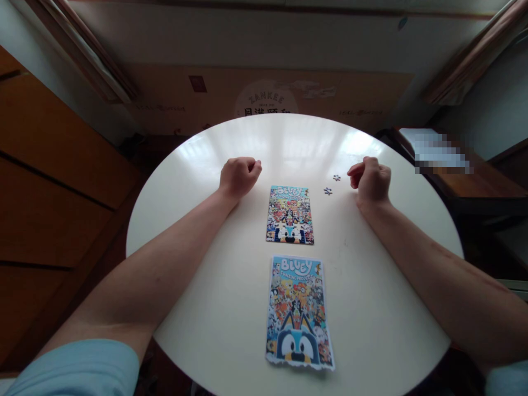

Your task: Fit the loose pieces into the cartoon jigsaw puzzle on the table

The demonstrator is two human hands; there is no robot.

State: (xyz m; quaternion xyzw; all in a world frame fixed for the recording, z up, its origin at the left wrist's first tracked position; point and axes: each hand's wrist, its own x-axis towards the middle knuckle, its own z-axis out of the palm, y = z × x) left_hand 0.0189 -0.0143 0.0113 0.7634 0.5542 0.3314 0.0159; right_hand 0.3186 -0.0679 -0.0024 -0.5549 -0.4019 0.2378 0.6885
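My left hand (238, 175) rests on the round white table (214, 286) as a closed fist, left of a small cartoon jigsaw puzzle (290, 215) lying flat in the middle. My right hand (370, 179) is also curled into a fist on the table, to the right of the puzzle. Two loose puzzle pieces (332, 185) lie between the puzzle and my right hand, just off its knuckles. Nearer to me lies a larger printed picture sheet (298, 311) showing the same cartoon image. I see nothing held in either fist.
A wooden cabinet (45, 181) stands to the left of the table. A dark wooden bench (462, 176) sits at the right. A cardboard box (268, 99) leans against the wall behind the table.
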